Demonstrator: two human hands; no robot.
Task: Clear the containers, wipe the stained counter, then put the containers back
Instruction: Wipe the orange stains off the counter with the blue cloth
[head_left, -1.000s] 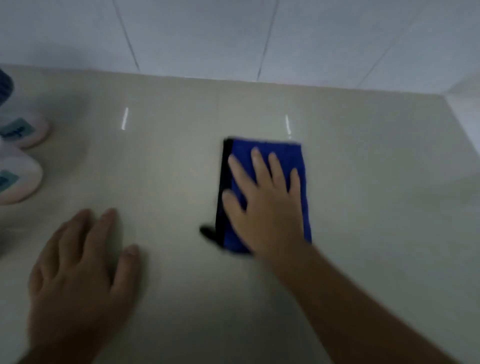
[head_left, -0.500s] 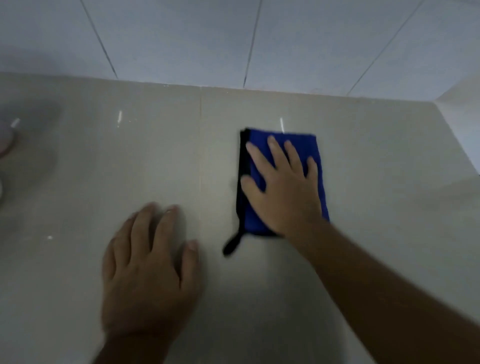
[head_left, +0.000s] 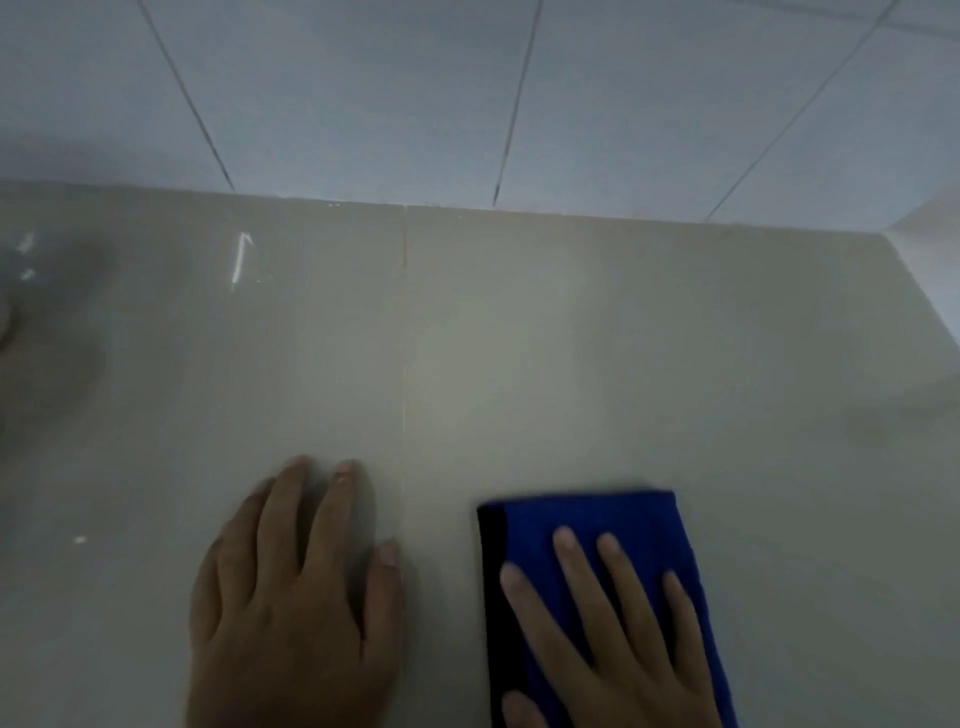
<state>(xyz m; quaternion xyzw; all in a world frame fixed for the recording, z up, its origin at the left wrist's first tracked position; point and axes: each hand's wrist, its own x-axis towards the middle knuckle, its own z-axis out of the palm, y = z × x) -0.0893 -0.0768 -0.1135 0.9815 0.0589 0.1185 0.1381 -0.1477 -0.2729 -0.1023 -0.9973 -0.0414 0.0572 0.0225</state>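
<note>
We are pressing the right grip, fingers straight and spread, flat on the folded blue cloth at the near right of the table; nothing clamped. The cloth's long axis is running near to far, so the next stroke is likely heading far. The left grip is resting flat just left. Against half a second ago, the cloth is lying much nearer us.
</note>
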